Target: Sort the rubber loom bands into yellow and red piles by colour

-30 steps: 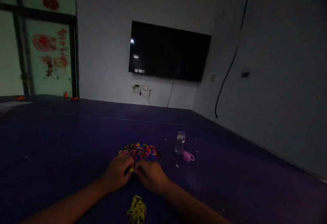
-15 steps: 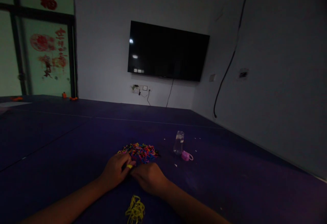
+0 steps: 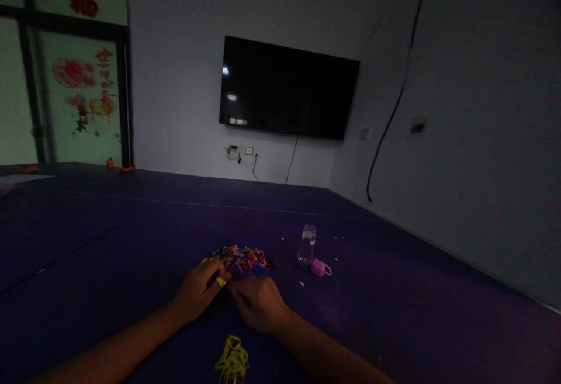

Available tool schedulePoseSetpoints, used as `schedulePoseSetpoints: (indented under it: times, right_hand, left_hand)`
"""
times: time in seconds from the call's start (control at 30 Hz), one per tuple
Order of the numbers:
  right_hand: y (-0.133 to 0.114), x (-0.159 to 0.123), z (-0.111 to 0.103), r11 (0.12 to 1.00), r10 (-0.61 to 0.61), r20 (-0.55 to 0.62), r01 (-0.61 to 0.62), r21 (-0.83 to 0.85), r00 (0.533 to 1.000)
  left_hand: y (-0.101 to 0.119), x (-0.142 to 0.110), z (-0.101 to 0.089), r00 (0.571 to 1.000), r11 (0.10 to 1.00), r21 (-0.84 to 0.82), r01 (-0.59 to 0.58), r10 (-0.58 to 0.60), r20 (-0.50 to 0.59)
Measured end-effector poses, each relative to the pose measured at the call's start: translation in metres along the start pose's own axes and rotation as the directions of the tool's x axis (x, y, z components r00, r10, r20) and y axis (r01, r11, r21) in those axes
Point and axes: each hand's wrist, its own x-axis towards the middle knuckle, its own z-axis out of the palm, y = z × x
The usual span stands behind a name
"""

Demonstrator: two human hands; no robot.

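My left hand is at the near left edge of a heap of multicoloured elastic bands, its thumb and fingertips pinched together. A yellow strip lies across the thumb. My right hand is closed just in front of the heap, its fingertips close to those of the left. What either pinch holds is too small and dark to make out. Nearer to me, between the forearms, lies a loose tangle of yellow elastic bands.
A clear bottle stands right of the heap, with a pink looped cap beside it. White scraps dot the purple tabletop. Orange objects and a pale sheet lie at the far left. A television hangs beyond.
My right hand has shifted slightly right and its fingertips have risen a little. The left thumb has tilted, turning the yellow strip. The heap, bottle and yellow tangle look unmoved.
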Motion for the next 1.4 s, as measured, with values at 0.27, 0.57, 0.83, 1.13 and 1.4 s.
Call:
schedulePoseSetpoints:
  times: [0.27, 0.57, 0.83, 1.13, 1.4]
  right_hand:
    - [0.022, 0.000, -0.009, 0.961, 0.250, 0.008, -0.247, -0.122, 0.968]
    - [0.041, -0.001, -0.009, 0.728, 0.679, -0.192, -0.684, 0.050, 0.708]
    - [0.044, -0.002, -0.010, 0.673, 0.734, -0.211, -0.733, 0.097, 0.646]
    - [0.047, -0.002, -0.007, 0.663, 0.746, -0.197, -0.736, 0.138, 0.636]
    - [0.045, -0.002, -0.008, 0.660, 0.749, -0.191, -0.740, 0.131, 0.634]
  left_hand:
    - [-0.004, -0.001, 0.000, 1.000, 1.000, -0.016, 0.015, -0.014, 0.025]
    - [-0.008, -0.009, 0.011, 0.970, 0.964, 0.124, -0.234, 0.223, 0.096]
    - [0.009, -0.016, 0.024, 0.961, 0.989, -0.142, -0.040, 0.077, 0.264]
    - [0.014, -0.008, 0.018, 0.820, 0.812, -0.368, 0.453, -0.218, 0.529]
    - [0.001, -0.006, 0.020, 0.812, 0.696, -0.521, 0.494, -0.155, 0.563]
